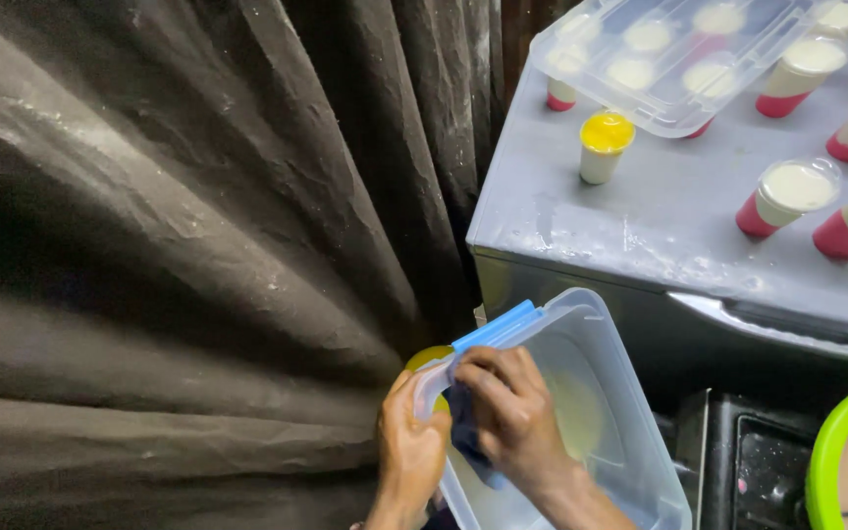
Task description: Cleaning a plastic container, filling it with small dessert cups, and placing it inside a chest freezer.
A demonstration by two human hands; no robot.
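The left hand (409,447) curls its fingers around the near corner rim of a clear plastic tub (596,412), which has a blue clip (496,327) and is held below the grey counter's (660,216) front edge. The right hand (507,402) presses a dark cloth (463,427) against the tub's inner wall. Cream-filled cups (787,191) stand on the counter, some under a clear lid (674,59).

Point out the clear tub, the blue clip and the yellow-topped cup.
Clear tub (630,461), head view, its right wall.
Blue clip (498,327), head view, middle of the clip.
Yellow-topped cup (606,134), head view, its yellow top.
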